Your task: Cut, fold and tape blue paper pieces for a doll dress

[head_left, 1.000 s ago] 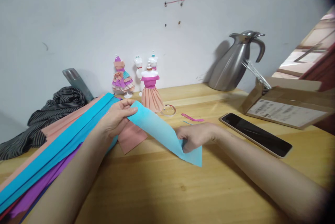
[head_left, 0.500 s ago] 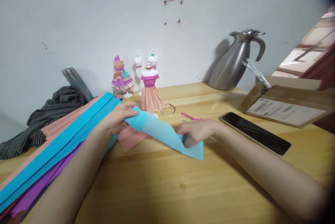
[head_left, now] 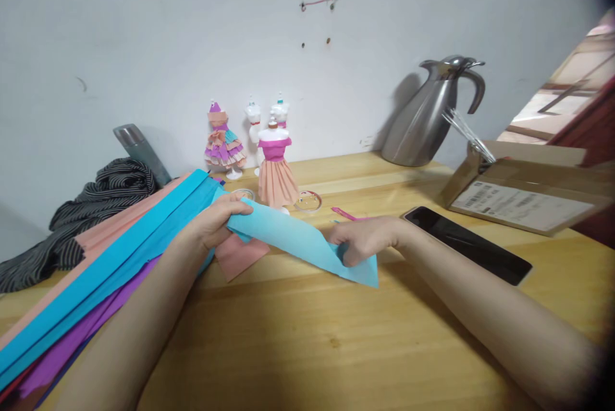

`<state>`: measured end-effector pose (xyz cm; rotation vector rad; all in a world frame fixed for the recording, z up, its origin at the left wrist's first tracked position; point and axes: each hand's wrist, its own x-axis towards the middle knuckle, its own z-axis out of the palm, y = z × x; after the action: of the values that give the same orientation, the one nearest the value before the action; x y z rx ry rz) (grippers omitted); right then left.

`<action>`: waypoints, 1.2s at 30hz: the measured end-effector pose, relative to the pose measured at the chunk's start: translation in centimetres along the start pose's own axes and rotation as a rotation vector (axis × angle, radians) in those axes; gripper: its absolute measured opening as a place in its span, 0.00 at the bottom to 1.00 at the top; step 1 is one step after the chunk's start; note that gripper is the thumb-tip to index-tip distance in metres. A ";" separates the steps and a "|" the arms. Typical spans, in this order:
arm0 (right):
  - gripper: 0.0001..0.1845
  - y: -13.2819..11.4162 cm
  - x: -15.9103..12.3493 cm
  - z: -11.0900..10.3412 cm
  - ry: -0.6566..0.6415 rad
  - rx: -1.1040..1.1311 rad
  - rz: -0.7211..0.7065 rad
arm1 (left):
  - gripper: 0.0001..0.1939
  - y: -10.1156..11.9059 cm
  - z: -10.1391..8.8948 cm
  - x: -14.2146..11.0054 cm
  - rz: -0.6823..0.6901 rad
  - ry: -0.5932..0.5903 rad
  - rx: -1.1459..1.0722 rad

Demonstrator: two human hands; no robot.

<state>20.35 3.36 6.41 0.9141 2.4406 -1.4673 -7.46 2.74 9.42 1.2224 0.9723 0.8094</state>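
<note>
A strip of light blue crepe paper (head_left: 295, 239) stretches between both my hands just above the wooden table (head_left: 307, 340). My left hand (head_left: 216, 219) pinches its left end, over a stack of long folded paper sheets (head_left: 96, 289) in blue, salmon and purple. My right hand (head_left: 368, 239) is closed on the strip's right end, whose corner sticks out below the fingers. A salmon paper piece (head_left: 237, 256) lies flat under the strip.
Small mannequins in paper dresses (head_left: 276, 171) stand at the wall, with a tape roll (head_left: 308, 201) and a pink scrap (head_left: 342, 213) nearby. A phone (head_left: 468, 244), a cardboard box (head_left: 519, 196) and a steel jug (head_left: 427, 116) are right. Striped cloth (head_left: 91, 206) lies left.
Both hands have drawn the blue strip flatter and slightly further right. The right hand has moved a little up and right, and the strip's lower corner with it.
</note>
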 end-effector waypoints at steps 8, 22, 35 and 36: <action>0.06 -0.1 -0.2 0.1 -0.031 0.037 0.020 | 0.15 -0.5 -1.1 0.5 0.162 0.204 0.429; 0.11 -0.8 0.4 1.1 0.155 0.342 -0.104 | 0.17 -1.1 0.0 -0.7 0.284 0.386 1.455; 0.19 -4.0 0.9 3.0 0.431 1.095 -0.101 | 0.05 -2.5 7.8 -3.1 0.541 0.062 1.043; 0.20 -4.1 0.8 2.9 0.442 1.104 -0.090 | 0.06 -2.3 7.7 -2.9 0.496 0.058 0.948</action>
<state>16.83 -0.11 7.71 1.3933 1.7375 -2.9819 -1.50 -3.23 8.08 2.3316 1.1604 0.7728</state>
